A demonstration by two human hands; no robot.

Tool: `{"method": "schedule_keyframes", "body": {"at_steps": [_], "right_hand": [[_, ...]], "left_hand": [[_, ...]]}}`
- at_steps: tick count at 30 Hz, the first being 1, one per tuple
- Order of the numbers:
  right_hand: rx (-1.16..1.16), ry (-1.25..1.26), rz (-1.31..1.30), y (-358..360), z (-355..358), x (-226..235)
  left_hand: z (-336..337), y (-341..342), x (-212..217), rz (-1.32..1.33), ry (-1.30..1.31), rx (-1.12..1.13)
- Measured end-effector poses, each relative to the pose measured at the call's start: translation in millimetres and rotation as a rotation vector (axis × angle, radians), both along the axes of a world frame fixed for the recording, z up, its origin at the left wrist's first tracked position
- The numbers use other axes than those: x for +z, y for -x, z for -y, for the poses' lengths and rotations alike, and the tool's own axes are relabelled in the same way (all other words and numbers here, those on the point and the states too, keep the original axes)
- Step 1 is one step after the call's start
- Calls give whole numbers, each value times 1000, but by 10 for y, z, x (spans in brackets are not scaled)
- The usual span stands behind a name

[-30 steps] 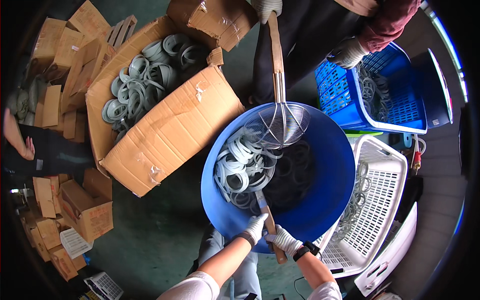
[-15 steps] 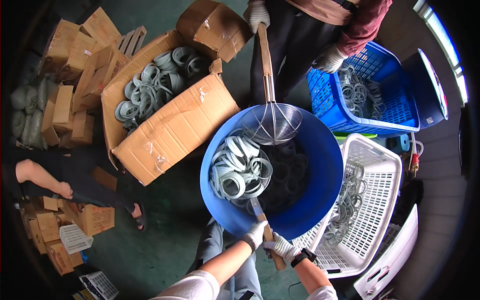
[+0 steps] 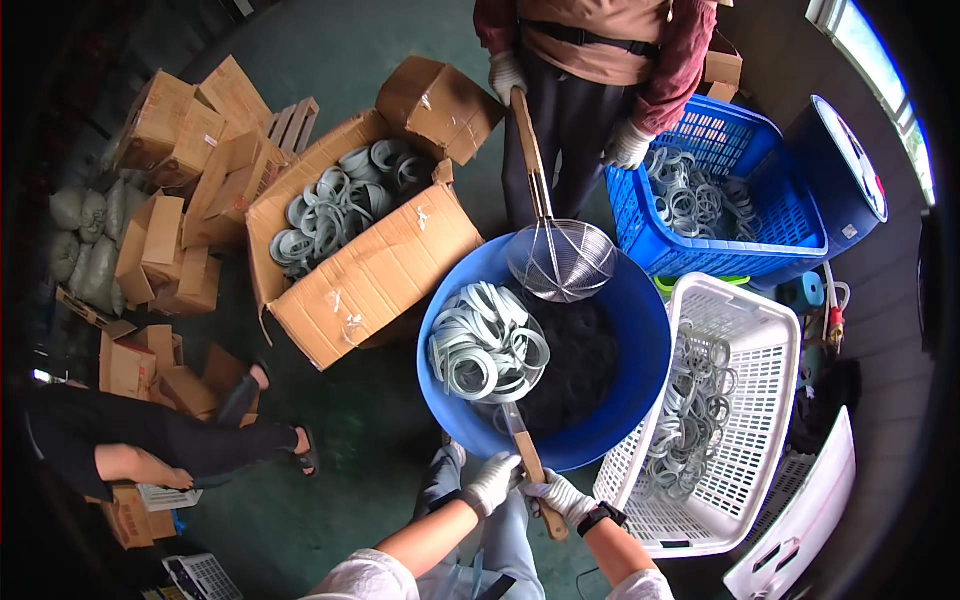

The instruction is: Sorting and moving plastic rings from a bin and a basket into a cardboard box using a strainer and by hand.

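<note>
Lettering: none legible. Cardboard boxes: faint reddish print, perhaps characters, too small to read. Blue drum: small pale label, unreadable.

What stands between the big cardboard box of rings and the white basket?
The head view shows the round blue tub there, pale rings at its mouth.

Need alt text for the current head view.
Wearer's gloved left hand and right hand hold the wooden handle of a tool whose far end disappears under heaped pale rings at the mouth of a blue tub. Opposite, a co-worker holds a wire strainer over the tub. More rings lie in a cardboard box, left; a blue basket and white basket, right.
</note>
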State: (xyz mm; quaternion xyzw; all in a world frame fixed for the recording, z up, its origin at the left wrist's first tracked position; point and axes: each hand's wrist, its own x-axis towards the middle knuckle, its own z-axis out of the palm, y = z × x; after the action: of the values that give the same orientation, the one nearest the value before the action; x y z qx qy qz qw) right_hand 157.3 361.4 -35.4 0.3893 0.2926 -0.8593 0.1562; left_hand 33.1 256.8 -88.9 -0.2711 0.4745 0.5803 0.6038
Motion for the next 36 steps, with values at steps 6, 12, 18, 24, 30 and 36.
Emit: {"method": "schedule_keyframes", "body": {"at_steps": [6, 12, 18, 24, 30, 36], "right_hand": [[-92, -42, -5, -39, 253, 190], [-134, -17, 13, -65, 548, 157], [-223, -20, 6, -36, 848, 226], [-270, -72, 29, -58, 1136, 646], [-364, -89, 48, -224, 1502, 1030], [-428, -134, 89, -333, 1794, 1744]], "left_hand": [[842, 472, 511, -110, 88, -112], [2028, 1086, 510, -282, 337, -136], [2964, 1560, 462, -318, 530, -225], [3226, 1963, 695, -313, 488, -255], [3084, 2223, 869, -399, 390, -326], [3050, 2379, 857, -405, 300, -311]]}}
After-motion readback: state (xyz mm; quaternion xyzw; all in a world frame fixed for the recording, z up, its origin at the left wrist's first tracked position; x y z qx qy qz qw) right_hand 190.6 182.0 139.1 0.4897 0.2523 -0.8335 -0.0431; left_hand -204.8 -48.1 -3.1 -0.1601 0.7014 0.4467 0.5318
